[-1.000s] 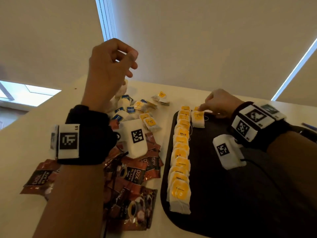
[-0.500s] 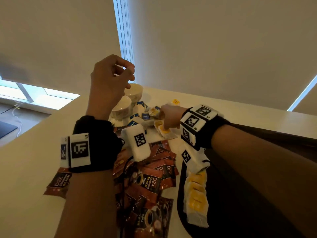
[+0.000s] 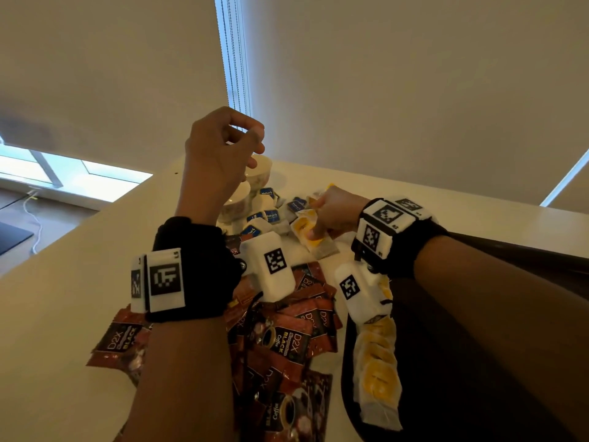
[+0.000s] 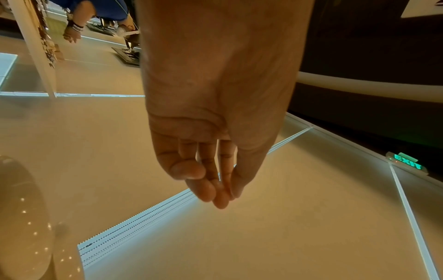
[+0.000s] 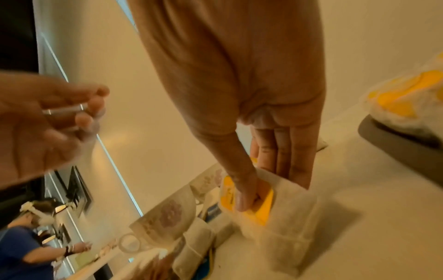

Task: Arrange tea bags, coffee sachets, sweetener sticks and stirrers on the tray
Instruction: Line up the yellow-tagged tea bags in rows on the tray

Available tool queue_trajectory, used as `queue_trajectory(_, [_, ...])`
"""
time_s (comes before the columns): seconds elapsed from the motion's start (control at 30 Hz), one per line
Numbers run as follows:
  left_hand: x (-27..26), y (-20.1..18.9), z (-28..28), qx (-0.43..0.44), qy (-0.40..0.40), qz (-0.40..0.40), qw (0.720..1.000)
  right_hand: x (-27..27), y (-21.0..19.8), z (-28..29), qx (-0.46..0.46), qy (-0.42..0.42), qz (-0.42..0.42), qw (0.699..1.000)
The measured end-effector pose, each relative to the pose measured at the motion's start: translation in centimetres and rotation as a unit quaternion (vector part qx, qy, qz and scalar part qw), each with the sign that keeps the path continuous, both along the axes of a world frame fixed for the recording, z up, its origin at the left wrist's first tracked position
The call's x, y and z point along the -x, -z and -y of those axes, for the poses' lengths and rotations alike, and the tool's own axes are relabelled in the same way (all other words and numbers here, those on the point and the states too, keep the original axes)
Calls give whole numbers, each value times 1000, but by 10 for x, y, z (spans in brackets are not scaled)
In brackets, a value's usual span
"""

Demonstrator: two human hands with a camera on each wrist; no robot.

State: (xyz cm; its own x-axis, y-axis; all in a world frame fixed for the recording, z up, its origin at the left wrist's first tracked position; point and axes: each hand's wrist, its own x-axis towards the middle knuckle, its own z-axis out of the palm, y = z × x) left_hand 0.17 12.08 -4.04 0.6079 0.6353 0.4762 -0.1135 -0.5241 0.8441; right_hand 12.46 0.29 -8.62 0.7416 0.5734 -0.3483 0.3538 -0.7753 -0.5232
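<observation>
My right hand [image 3: 314, 232] [image 5: 249, 200] pinches a white tea bag with a yellow tag [image 3: 302, 228] [image 5: 263, 214] in the loose pile on the table, left of the black tray [image 3: 347, 393] [image 5: 395, 147]. A row of yellow-tagged tea bags [image 3: 377, 371] [image 5: 407, 102] lies along the tray's left side. My left hand [image 3: 251, 138] [image 4: 223, 197] is raised above the table, thumb against fingertips, with nothing visible in it. Brown coffee sachets [image 3: 287, 342] are heaped under my left wrist. Blue-labelled packets [image 3: 269, 215] lie beyond them.
Two pale patterned cups [image 3: 259, 173] [image 5: 165, 214] stand at the far side of the pile, behind my left hand. The table edge [image 3: 79, 237] runs along the left. Window blinds fill the background. Another person is visible far off in the wrist views.
My right hand left the far end of the tray, moved left to the loose pile and took hold of a yellow-tagged tea bag. The left hand stays raised.
</observation>
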Motion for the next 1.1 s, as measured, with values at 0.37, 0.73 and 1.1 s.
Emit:
queue_trajectory(0.37, [-7, 1, 29, 6, 215, -272, 938, 5, -60, 51, -317, 25, -197, 927])
queue_trajectory(0.73, [-6, 9, 19, 121, 135, -113, 977, 10, -41, 24, -210, 34, -60, 975])
queue_trajectory(1.1, [-4, 17, 1, 183, 62, -92, 977, 1, 9, -17, 124, -157, 197, 960])
